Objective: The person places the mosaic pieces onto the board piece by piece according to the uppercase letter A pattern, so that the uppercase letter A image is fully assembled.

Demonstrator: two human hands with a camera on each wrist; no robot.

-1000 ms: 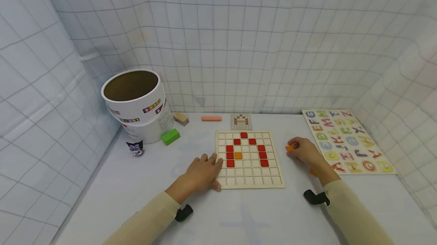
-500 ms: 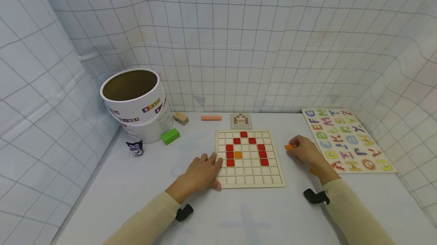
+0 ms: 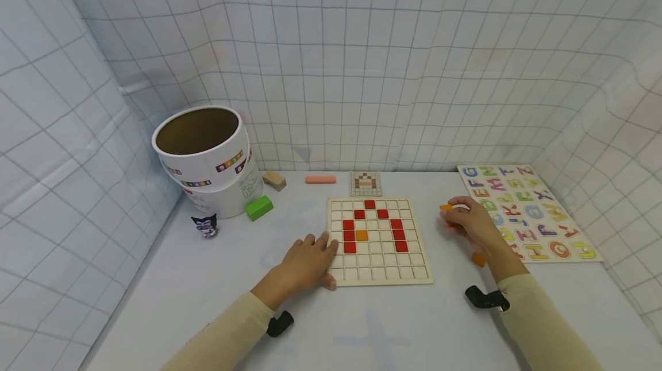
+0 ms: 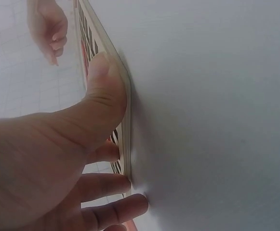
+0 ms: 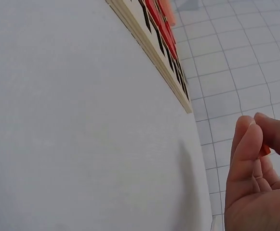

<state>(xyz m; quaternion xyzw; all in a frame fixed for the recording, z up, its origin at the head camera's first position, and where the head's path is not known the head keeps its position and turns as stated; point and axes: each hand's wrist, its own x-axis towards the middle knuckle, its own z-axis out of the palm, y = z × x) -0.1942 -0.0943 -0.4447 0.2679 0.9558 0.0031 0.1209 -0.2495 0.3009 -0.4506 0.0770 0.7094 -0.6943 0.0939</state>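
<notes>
The left hand lies flat on the table, fingers straight, its thumb pressing the left edge of the wooden grid board. Red tiles and one orange tile sit in the board's squares. The right hand is raised just right of the board, its grip pinched on a small orange tile at the fingertips. Another orange piece lies on the table beneath that wrist. An alphabet puzzle lies further right.
</notes>
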